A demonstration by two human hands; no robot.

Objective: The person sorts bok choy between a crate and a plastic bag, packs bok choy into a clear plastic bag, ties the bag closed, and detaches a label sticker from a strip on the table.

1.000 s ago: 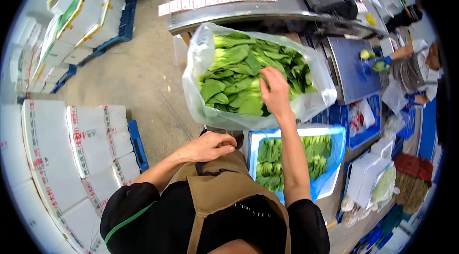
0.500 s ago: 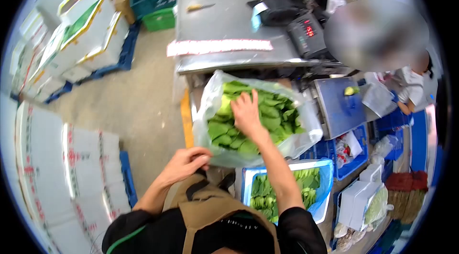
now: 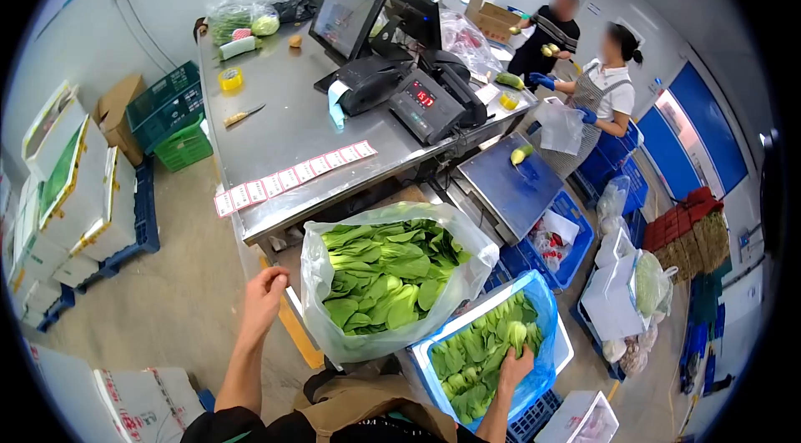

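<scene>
A clear plastic bag stands open in front of me, filled with leafy green bok choy. To its lower right is a white foam box with a blue liner, holding more bok choy in rows. My right hand is at this box, its fingers closed round a bok choy with a pale green stem. Left of the bag, my left hand hangs in the air with its fingers curled together; whether anything small is between them is hidden.
Beyond the bag, a steel table carries a label strip, knife, yellow tape and a scale. A platform scale stands right. Two co-workers are at the back right. Foam boxes line the left.
My right hand has left the bagged bok choy and moved to the foam box, where it has taken hold of one. My left hand has moved left, off the bag's edge. The view has tilted up.
</scene>
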